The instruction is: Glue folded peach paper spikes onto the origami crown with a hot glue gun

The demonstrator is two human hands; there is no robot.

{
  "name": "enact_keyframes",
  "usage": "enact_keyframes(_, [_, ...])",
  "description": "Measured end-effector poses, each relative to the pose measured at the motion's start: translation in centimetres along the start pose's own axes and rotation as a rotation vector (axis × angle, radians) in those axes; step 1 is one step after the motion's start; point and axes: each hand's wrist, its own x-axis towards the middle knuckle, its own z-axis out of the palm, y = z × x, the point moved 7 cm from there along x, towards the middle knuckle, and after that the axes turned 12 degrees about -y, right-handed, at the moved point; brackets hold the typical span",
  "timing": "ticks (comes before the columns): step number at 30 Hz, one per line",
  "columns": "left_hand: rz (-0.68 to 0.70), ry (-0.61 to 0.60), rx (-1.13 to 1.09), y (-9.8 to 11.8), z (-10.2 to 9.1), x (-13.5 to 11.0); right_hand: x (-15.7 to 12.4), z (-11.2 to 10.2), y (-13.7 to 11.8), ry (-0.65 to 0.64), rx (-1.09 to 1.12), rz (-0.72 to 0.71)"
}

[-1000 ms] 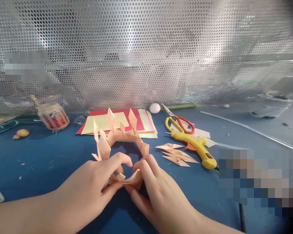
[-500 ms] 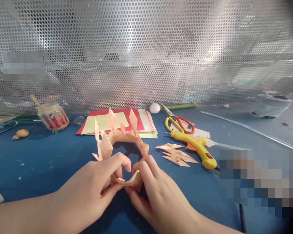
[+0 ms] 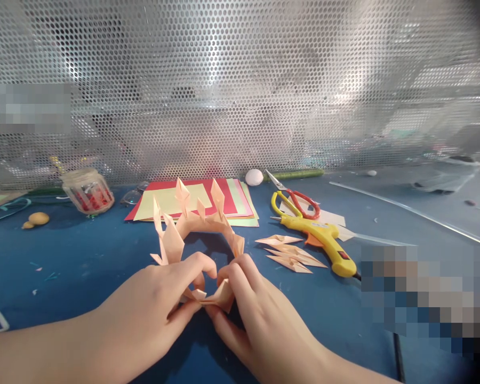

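A peach paper crown (image 3: 203, 224), a ring with folded pointed pieces standing up around it, rests on the blue table. My left hand (image 3: 166, 298) is closed on the near left part of the ring, thumb and fingers pinching the band. On the near right, my right hand (image 3: 250, 309) grips the band, its fingers curled over a folded point. The two hands almost meet at the front, where they hide part of the band. Loose folded paper points (image 3: 292, 253) lie to the right of the crown.
Right of the paper points lie a yellow glue gun (image 3: 324, 240) and scissors (image 3: 294, 202) with red and yellow handles. Coloured paper sheets (image 3: 232, 200) lie behind the crown. A glass jar (image 3: 88, 192) stands at left. Perforated metal (image 3: 224, 96) walls off the back.
Both hands keep nearly the same grip on the crown. Only a very slight shift at the left fingers and the band shows.
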Motion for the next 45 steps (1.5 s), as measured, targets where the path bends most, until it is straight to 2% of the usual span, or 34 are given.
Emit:
enact_keyframes(12, [-0.061,-0.111,0.061,0.57,0.04,0.23,0.02,-0.28,-0.12,0.014,-0.04,0.017])
enact_keyframes(27, [-0.097,-0.112,0.099,0.32,0.05,0.17,-0.06,-0.25,-0.17,0.006,-0.035,0.014])
enact_keyframes(45, [-0.136,-0.18,0.15,0.1,0.28,0.31,-0.02,-0.27,-0.15,-0.018,-0.032,0.038])
